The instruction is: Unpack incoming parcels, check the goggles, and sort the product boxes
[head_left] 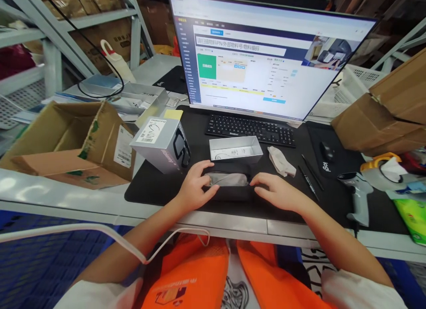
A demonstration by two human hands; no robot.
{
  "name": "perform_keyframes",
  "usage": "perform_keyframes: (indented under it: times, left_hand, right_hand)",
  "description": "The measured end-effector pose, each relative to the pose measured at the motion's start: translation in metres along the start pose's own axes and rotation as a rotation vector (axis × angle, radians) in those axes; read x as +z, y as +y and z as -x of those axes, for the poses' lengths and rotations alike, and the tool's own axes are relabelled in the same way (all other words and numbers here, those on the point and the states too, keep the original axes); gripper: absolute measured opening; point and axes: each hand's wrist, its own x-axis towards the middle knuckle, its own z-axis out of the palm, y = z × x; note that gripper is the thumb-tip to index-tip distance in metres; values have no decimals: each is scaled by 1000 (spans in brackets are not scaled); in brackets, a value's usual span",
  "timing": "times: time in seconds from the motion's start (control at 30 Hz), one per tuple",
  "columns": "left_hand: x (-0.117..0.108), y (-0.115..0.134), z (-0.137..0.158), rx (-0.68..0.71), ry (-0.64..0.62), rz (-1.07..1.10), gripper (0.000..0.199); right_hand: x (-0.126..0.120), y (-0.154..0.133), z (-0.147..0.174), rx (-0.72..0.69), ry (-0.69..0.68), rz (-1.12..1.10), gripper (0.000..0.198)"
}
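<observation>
A black open box (pixel 229 193) lies in front of me on the dark desk mat, with a grey wrapped item (pixel 229 179) inside. My left hand (pixel 195 187) is curled round the left end of this box, its index finger at the far rim and its thumb at the near side. At the other end, my right hand (pixel 278 191) has thumb and index finger apart, fingertips at the box's right edge. Just behind sits an empty light grey box sleeve (pixel 236 150). A printed product box (pixel 161 145) stands upright left of my left hand.
A crumpled white wrapped piece (pixel 281 162), pens (pixel 309 182) and a barcode scanner (pixel 357 198) lie to the right. A keyboard (pixel 249 129) and monitor (pixel 266 56) stand behind. On the left is an open cardboard carton (pixel 109 142); a white cable (pixel 100 229) crosses my left forearm.
</observation>
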Motion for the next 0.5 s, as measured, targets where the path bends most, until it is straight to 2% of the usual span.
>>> perform_keyframes:
  times: [0.07,0.13,0.23,0.37,0.5]
  left_hand:
    - [4,-2,2,-68,28,34,33]
    - [4,-3,5,-137,50,32,23]
    - [2,-1,11,-219,26,12,12]
    - [0,5,13,-291,-40,-6,19]
    - [-3,11,7,-292,-149,-63,34]
  right_hand:
    - [3,8,9,46,-27,11,27]
    - [6,13,14,107,-5,19,33]
    - [14,19,16,153,9,19,40]
    - [31,17,12,98,-18,-79,51]
    - [45,14,5,155,-10,-157,60]
